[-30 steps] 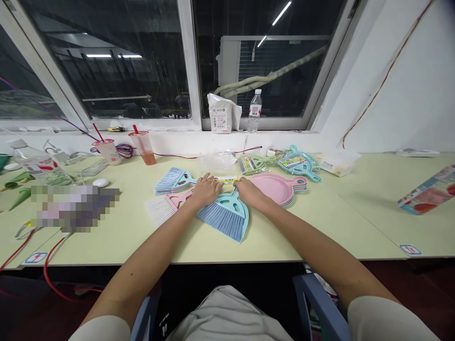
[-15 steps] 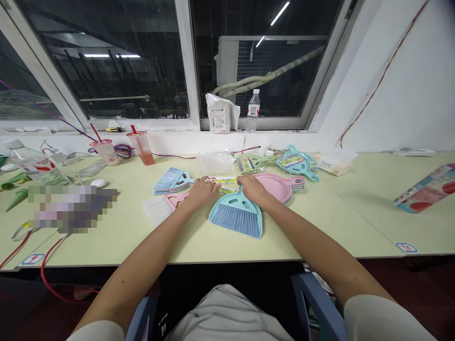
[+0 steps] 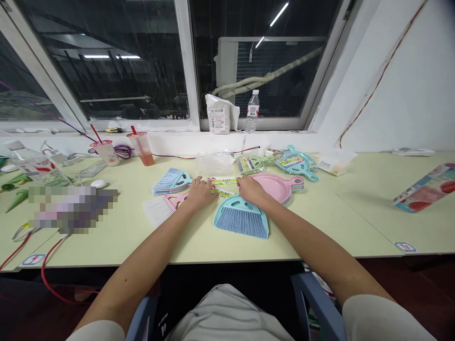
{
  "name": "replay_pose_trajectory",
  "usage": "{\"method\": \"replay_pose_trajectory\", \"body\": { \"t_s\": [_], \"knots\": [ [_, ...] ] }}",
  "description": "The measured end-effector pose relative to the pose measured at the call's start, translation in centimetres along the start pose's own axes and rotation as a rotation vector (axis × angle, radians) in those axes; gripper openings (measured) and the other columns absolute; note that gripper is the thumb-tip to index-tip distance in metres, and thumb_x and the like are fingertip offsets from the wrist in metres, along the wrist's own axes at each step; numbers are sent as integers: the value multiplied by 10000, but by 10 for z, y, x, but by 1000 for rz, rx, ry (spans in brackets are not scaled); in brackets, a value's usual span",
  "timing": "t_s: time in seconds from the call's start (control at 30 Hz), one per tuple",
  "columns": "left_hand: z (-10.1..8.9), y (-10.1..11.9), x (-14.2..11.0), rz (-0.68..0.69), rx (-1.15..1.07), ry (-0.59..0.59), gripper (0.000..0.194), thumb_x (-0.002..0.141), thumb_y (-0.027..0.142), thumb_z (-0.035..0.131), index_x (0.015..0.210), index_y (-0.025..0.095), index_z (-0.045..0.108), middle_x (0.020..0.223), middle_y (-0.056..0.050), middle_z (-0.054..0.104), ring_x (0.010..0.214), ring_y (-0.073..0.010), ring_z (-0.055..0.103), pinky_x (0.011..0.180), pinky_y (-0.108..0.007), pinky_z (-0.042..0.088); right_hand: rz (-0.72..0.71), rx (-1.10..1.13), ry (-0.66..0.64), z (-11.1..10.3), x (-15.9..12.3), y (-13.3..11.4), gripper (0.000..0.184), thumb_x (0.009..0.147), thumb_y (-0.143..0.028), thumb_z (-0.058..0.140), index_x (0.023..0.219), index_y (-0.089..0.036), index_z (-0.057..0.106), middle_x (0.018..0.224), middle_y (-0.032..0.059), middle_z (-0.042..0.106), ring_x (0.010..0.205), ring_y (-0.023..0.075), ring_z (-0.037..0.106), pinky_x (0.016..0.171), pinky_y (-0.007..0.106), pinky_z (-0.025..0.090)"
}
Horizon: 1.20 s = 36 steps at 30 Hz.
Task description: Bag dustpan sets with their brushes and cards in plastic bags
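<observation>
A small teal brush [image 3: 241,215] with blue bristles lies on the pale green table [image 3: 320,222] in front of me, bristles toward me. My right hand [image 3: 250,189] is closed over its handle end. My left hand [image 3: 200,192] rests beside it, fingers curled on the yellow-green paper labels [image 3: 223,181] that lie between the two hands. Just left of my left hand lie a pink brush [image 3: 166,204] with white bristles and another teal brush [image 3: 171,180].
A stack of pink dustpans [image 3: 281,185] sits right of my right hand. Packaged teal and green sets [image 3: 295,163] lie behind it. Two drink cups [image 3: 142,147] stand at the back left, a water bottle [image 3: 252,111] and a white bag [image 3: 219,113] on the sill.
The teal brush has swung round and slid right, so its bristles now face me. My right hand moved with its handle. My left hand stayed near the labels.
</observation>
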State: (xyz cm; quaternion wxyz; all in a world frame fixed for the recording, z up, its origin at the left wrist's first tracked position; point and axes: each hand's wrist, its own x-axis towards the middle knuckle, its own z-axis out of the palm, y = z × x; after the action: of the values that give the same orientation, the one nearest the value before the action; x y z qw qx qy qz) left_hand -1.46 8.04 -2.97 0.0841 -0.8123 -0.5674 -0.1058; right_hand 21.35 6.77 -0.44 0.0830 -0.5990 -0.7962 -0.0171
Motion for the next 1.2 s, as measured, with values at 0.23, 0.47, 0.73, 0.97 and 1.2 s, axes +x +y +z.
{"method": "replay_pose_trajectory", "body": {
  "t_s": [0.23,0.47,0.73,0.97,1.2],
  "knots": [
    [-10,5,-3,-27,-22,26,666,847,538,618,1357,115,549,1210,-238,677,1283,-419,436,1052,-532,301,4,-5,-3,1,0,1,298,912,-60,453,1114,-146,654,1125,181,627,1001,269,611,793,318,426],
    [-11,0,3,-120,-100,108,263,894,180,496,1125,187,620,1044,-174,719,1108,-380,542,919,-500,388,-2,-3,0,0,1,3,344,863,3,483,1118,-144,662,1124,170,631,1017,256,618,782,295,423],
    [-56,4,-8,-126,-930,599,130,886,292,540,946,208,619,931,-50,696,808,-185,634,714,-310,510,7,50,30,1,9,15,346,839,24,501,1059,-136,714,1102,162,659,984,231,631,786,277,431],
    [-66,38,-27,58,-1178,95,275,804,433,657,866,181,747,848,-75,742,687,-181,629,630,-328,522,-46,114,72,6,24,30,335,867,-4,504,1053,-146,744,1132,139,682,1044,214,610,867,255,421],
    [-70,39,-36,209,-446,-114,240,793,400,662,904,255,818,792,-34,749,711,-214,653,645,-329,446,-76,103,85,12,29,38,303,887,-11,500,1022,-136,741,1118,131,676,1021,201,608,837,249,410]
  ]
}}
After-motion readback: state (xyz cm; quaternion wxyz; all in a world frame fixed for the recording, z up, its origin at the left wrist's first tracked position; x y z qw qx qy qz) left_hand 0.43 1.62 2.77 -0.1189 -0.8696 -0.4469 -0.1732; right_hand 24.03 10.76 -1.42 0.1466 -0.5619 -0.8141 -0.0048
